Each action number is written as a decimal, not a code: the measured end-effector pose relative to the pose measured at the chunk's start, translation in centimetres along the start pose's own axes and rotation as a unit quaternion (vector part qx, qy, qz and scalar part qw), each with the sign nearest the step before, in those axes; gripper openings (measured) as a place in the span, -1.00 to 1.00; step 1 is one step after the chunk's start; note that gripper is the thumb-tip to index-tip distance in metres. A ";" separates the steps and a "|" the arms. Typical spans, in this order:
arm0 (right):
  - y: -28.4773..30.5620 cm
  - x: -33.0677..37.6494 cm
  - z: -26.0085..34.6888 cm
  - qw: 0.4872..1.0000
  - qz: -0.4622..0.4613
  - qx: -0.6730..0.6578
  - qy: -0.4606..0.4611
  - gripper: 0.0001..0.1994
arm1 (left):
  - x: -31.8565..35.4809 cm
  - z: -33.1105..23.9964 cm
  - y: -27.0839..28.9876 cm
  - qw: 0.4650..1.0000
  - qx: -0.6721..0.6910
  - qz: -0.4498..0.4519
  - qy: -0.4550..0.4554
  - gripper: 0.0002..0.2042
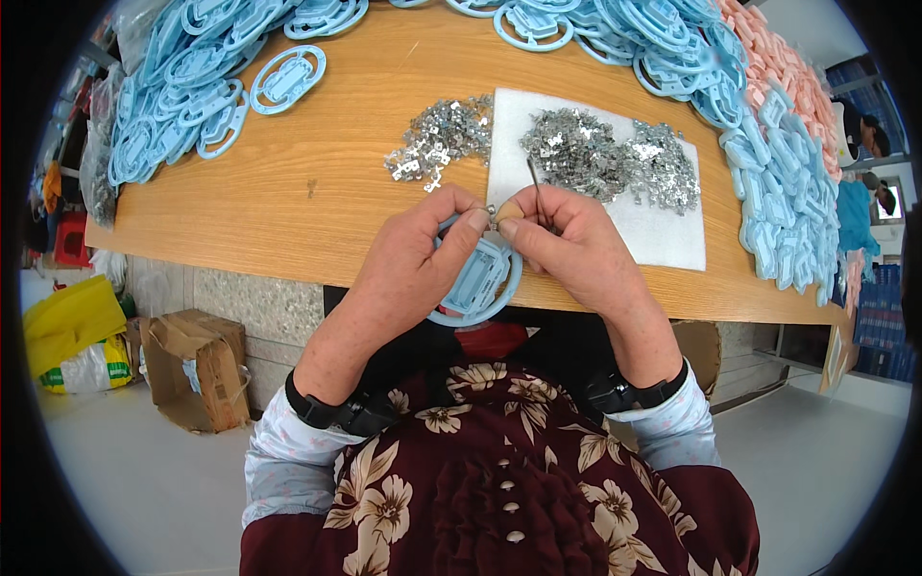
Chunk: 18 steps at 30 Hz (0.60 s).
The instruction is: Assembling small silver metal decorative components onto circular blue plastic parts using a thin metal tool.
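Note:
A light-blue oval plastic part (pixel 474 280) hangs at the near edge of the table, gripped at its upper rim by my left hand (pixel 419 245). My right hand (pixel 578 242) meets it there, thumb and forefinger pinched close to a tiny metal piece (pixel 492 213). A thin dark rod-like tool (pixel 535 180) also rests in the right hand, its end sticking up past the fingers. Just beyond the hands, small silvery metal clips lie in a heap (pixel 576 149) on a white foam sheet (pixel 663 245), with another clip heap (pixel 444 134) on the bare wood to the left.
Light-blue oval parts are piled at the left (pixel 182 106) and far side (pixel 663 38) of the wooden table (pixel 240 216). Narrower blue pieces (pixel 783 202) and pink pieces (pixel 783 72) cover the right. A cardboard box (pixel 197 370) and a yellow bag (pixel 72 326) sit on the floor at left.

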State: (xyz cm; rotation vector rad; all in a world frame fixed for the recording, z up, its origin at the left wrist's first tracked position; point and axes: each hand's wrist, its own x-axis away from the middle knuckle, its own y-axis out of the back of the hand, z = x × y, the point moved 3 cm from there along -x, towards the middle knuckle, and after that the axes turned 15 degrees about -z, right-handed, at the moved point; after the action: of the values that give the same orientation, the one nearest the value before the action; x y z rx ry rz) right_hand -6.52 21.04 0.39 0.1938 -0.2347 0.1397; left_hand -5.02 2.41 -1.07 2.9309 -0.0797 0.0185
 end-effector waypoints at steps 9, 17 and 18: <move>1.1 -0.3 -0.7 0.988 -0.084 0.097 0.082 -0.86 | 0.4 0.2 1.6 0.997 0.036 0.002 0.071 -0.83; -2.8 -2.0 1.3 0.885 -0.125 0.378 0.243 -0.85 | 2.8 0.9 4.1 0.997 -0.012 0.004 0.079 -0.83; -3.0 -2.4 1.3 0.864 -0.131 0.414 0.255 -0.86 | 2.8 0.5 4.4 0.998 -0.013 0.005 0.066 -0.84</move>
State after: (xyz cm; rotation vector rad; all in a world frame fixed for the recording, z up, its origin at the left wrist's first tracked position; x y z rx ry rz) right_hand -8.64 17.56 0.46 1.0293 0.4050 0.0078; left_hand -2.43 -2.19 -0.57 2.8939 -0.0739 0.2110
